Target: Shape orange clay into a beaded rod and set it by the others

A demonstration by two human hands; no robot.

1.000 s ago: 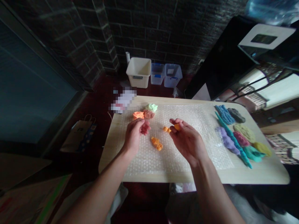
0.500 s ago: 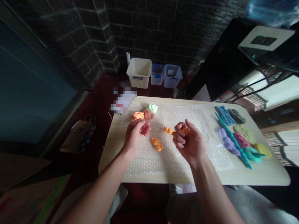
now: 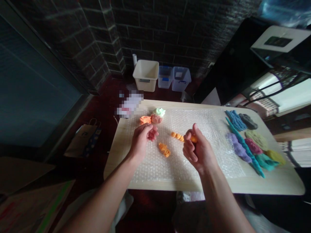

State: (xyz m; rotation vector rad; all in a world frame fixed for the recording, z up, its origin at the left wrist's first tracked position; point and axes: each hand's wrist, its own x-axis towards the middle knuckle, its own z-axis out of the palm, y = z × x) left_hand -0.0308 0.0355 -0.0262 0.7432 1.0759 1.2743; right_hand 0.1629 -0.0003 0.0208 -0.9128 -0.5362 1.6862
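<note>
My right hand (image 3: 200, 150) is closed around a lumpy strip of orange modelling clay (image 3: 177, 136), whose bumpy end sticks out to the left past the fingers. Part of that strip is hidden in the palm, and the thumb points up. My left hand (image 3: 142, 139) hovers over the left part of the bubble wrap with its fingers curled in; whether anything is inside them is hidden. Between the hands a crumpled orange clay piece (image 3: 164, 149) lies on the bubble wrap (image 3: 155, 171). Beyond my left hand sit bright orange (image 3: 145, 120), brownish (image 3: 156, 118) and pale green clay lumps (image 3: 160, 112).
Across the right of the wooden table (image 3: 167, 185) lie several clay pieces, among them a long teal roll (image 3: 245, 147), a purple lump (image 3: 239, 148) and a blue one (image 3: 235, 120). Plastic bins (image 3: 146, 76) stand on the floor behind; a paper bag (image 3: 81, 140) is at left.
The right fingers have curled tighter, and the visible end of the orange strip has shifted slightly right with that hand. The left hand is nearly unchanged; the whole view has shifted slightly.
</note>
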